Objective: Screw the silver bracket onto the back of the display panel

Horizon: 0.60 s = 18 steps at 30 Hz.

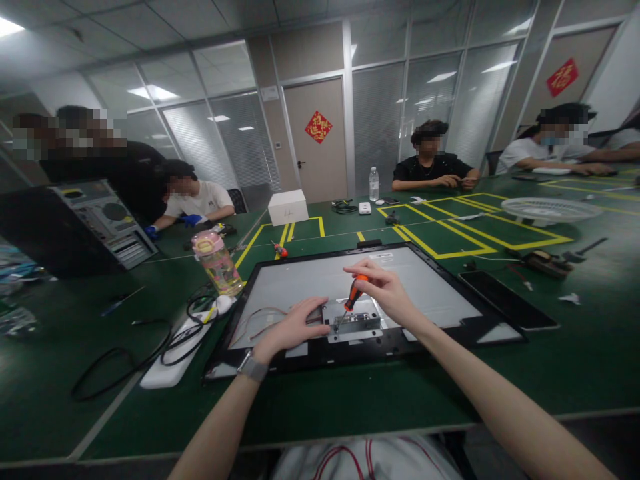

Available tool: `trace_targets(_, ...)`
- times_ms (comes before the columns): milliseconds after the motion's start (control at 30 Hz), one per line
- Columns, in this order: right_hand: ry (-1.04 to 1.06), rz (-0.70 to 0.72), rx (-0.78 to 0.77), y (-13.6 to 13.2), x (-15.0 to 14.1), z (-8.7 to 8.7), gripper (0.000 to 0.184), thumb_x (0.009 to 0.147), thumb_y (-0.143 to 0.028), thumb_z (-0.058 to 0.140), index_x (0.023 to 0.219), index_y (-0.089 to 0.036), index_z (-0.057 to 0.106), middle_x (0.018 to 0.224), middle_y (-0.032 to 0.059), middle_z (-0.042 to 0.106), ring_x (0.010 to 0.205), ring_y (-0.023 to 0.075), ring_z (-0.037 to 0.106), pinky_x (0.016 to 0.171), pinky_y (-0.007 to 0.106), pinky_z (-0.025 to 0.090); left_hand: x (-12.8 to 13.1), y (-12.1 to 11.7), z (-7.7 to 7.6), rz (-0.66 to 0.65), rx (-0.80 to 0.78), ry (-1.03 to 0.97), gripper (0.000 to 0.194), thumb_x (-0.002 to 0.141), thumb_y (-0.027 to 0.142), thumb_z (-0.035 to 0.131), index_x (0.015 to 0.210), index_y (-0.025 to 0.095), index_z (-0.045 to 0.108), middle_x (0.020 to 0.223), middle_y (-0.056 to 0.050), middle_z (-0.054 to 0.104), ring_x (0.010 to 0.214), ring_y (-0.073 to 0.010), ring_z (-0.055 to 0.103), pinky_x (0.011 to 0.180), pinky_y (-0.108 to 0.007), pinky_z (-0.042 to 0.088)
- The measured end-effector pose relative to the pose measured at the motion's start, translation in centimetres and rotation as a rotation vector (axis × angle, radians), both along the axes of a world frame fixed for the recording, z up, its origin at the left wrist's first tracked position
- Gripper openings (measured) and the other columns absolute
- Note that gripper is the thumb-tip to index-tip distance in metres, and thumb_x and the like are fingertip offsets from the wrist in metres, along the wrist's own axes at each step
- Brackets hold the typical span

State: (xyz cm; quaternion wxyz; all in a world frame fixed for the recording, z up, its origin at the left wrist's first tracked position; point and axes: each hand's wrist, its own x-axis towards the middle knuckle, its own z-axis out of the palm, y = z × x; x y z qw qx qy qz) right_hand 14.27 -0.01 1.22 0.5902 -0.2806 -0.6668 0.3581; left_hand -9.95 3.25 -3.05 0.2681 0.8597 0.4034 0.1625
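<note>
Our right hand point(390, 293) holds the orange-and-black screwdriver point(354, 294) tight, tip down at the metal bracket point(361, 325). Our left hand point(294, 327), open, touches the bracket. It sits on the display panel point(430, 283); we can't tell which screws are in or out.

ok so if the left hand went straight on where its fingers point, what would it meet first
The left hand would most likely meet the metal bracket right at its fingertips, then the screwdriver in the right hand. Finger height over the bracket is hard to judge.
</note>
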Motion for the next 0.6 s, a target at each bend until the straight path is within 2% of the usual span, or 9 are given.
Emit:
trace_targets(133,-0.012,-0.025,-0.005,-0.23,-0.08,0.29,0.025,0.081,-0.033,0.065,0.105,-0.032,0.071,0.081,0.0005,0.053,0.077,0.0165,0.052,0.074,0.035,0.045,0.02,-0.04,0.09,0.001,0.007,0.000,0.069,0.079,0.054,0.062,0.138,0.025,0.043,0.145,-0.006,0.041,0.133,-0.0270,0.036,0.113,-0.039,0.027)
trace_targets(333,0.132,0.061,-0.132,-0.09,-0.02,0.22,0.029,0.073,-0.028,0.074,0.102,-0.027,0.070,0.083,0.0000,0.064,0.076,0.0152,0.059,0.072,0.031,0.049,-0.03,0.00,-0.03,0.000,0.002,0.001,0.070,0.079,0.054,0.062,0.139,0.024,0.042,0.146,-0.006,0.040,0.134,-0.0270,0.036,0.113,-0.039,0.025)
trace_targets(400,0.129,0.082,-0.138,-0.04,0.06,0.18,0.022,0.075,-0.029,0.072,0.097,-0.026,0.071,0.090,0.0020,0.068,0.083,0.0166,0.062,0.077,0.032,0.050,-0.05,0.07,-0.14,0.001,0.003,0.001,0.071,0.078,0.054,0.063,0.139,0.024,0.042,0.146,-0.006,0.040,0.134,-0.0271,0.036,0.113,-0.040,0.026)
trace_targets(500,0.081,0.120,-0.112,-0.08,0.09,0.18,0.020,0.084,-0.032,0.062,0.101,-0.026,0.071,0.097,0.0037,0.069,0.093,0.0177,0.062,0.087,0.034,0.047,-0.04,0.14,-0.23,-0.006,0.011,-0.001,0.071,0.078,0.055,0.062,0.139,0.024,0.042,0.146,-0.006,0.041,0.134,-0.0270,0.036,0.113,-0.039,0.026)
trace_targets(600,0.066,0.141,-0.076,-0.10,0.05,0.12,0.018,0.084,-0.032,0.062,0.098,-0.027,0.071,0.101,0.0032,0.065,0.092,0.0165,0.061,0.083,0.031,0.048,-0.04,0.14,-0.21,-0.012,0.013,-0.006,0.071,0.079,0.056,0.061,0.139,0.024,0.042,0.145,-0.006,0.041,0.133,-0.0264,0.037,0.113,-0.039,0.027)
